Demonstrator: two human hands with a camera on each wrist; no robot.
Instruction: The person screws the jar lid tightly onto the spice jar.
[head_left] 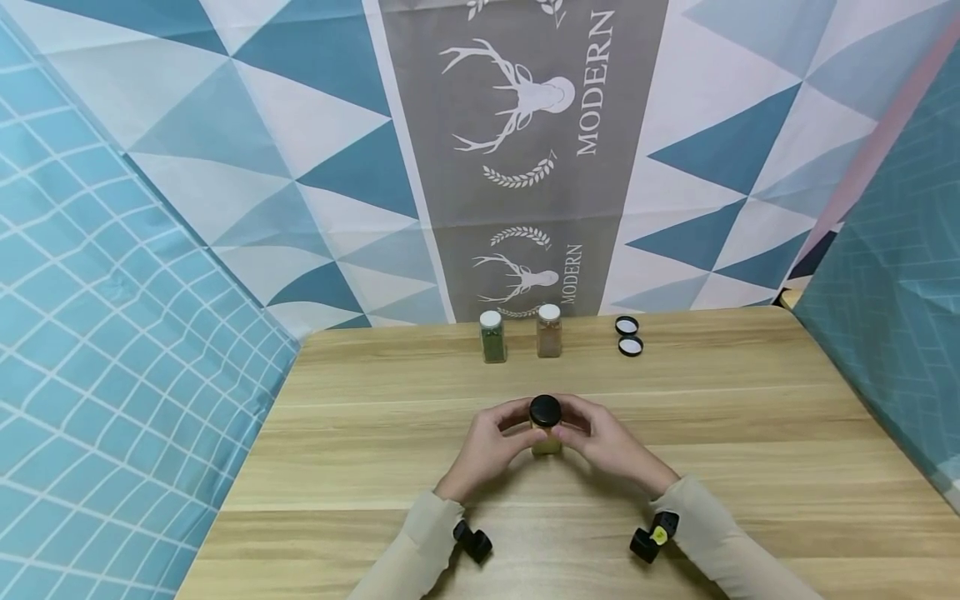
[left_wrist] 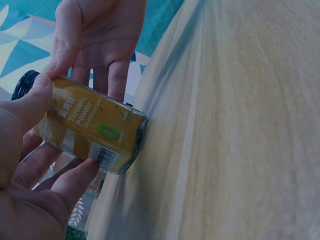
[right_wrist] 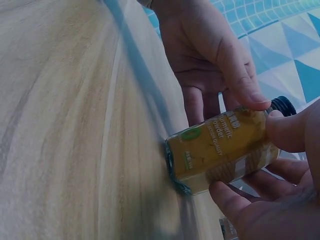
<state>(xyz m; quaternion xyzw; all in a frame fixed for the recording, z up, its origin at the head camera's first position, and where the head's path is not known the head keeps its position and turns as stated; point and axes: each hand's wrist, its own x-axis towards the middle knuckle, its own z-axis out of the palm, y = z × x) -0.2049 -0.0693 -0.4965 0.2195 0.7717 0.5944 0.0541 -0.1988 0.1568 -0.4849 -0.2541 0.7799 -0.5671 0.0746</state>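
A square glass jar of turmeric powder (head_left: 547, 447) with a black lid (head_left: 545, 410) is upright near the middle of the table; its label shows in both wrist views. My left hand (head_left: 489, 447) holds the jar from the left, thumb on the near side and fingers curled round behind. From the opposite side my right hand (head_left: 613, 447) grips it in the same way. Both thumbs press the jar just below the lid, close together. The jar's base (right_wrist: 179, 167) is at the wooden surface, though whether it touches I cannot tell.
Behind the hands stand a green-filled jar (head_left: 492, 343) and a brownish-filled jar (head_left: 549, 339), both white-lidded. Two black lids (head_left: 630, 346) lie at the back, right of them, white insides up. Patterned cloth (head_left: 337, 167) hangs behind the wooden table (head_left: 750, 433).
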